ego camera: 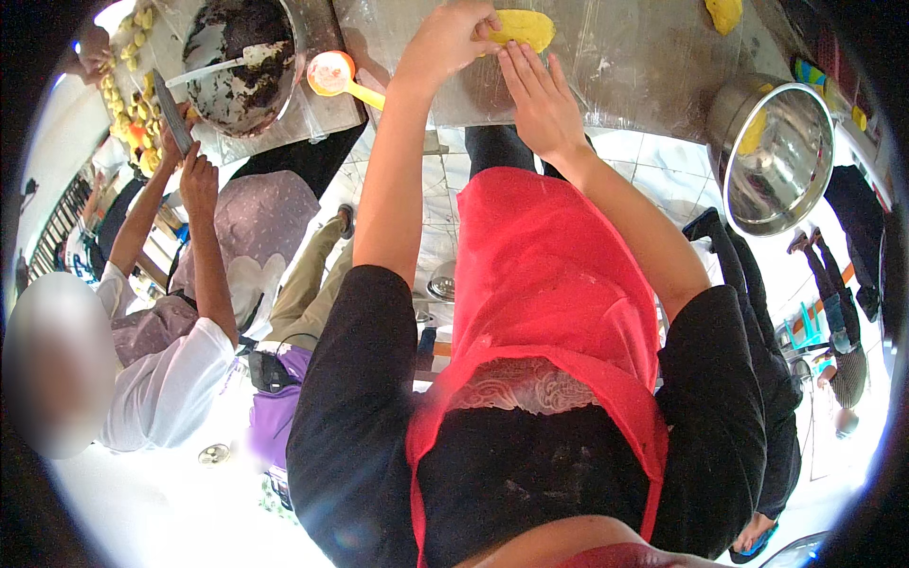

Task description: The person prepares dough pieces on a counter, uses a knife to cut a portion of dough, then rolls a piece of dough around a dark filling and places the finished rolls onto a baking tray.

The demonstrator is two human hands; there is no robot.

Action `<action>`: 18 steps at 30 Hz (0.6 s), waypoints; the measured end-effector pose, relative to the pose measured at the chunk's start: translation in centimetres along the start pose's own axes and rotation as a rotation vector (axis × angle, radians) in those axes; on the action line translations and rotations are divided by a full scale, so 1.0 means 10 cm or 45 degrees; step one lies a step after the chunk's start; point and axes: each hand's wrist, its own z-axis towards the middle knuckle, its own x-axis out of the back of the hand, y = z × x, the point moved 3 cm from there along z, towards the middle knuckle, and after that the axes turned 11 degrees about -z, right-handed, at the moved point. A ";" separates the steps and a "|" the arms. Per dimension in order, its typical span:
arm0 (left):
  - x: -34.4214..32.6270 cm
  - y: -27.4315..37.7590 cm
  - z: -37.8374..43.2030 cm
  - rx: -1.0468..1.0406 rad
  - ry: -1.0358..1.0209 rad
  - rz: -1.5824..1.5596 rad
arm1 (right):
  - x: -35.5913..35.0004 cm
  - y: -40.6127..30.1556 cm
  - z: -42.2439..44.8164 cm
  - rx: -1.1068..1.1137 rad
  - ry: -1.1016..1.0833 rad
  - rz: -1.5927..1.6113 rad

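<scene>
My left hand [454,39] holds the left end of a flattened oval of yellow dough [527,28] at the table's surface. Its thumb and fingers curl around that end. My right hand [545,99] lies palm down with fingers stretched out and slightly apart, fingertips touching the dough's near edge. Under the dough, the grey-brown table [632,78] has pale smears and looks covered with clear film. To the left of my left forearm sits an orange and yellow scoop [331,73] with white powder in it.
Left, a metal bowl [238,106] holds dark paste and a spatula [220,71]. A co-worker's hands [186,160] hold a long blade [170,110] near many small yellow pieces [131,106]. Right, a steel bowl [777,170] stands tilted at the table edge; another dough piece [724,14] lies beyond.
</scene>
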 end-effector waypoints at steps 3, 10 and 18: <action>-0.01 0.07 -0.18 -0.074 0.192 -0.078 | 0.01 0.00 0.03 -0.003 0.013 -0.014; -0.32 0.16 -0.62 -0.316 0.641 0.244 | -0.06 0.08 0.10 -0.006 0.159 0.069; -0.36 -0.03 -0.55 -0.482 0.670 0.427 | -0.01 0.18 0.22 0.056 0.330 0.115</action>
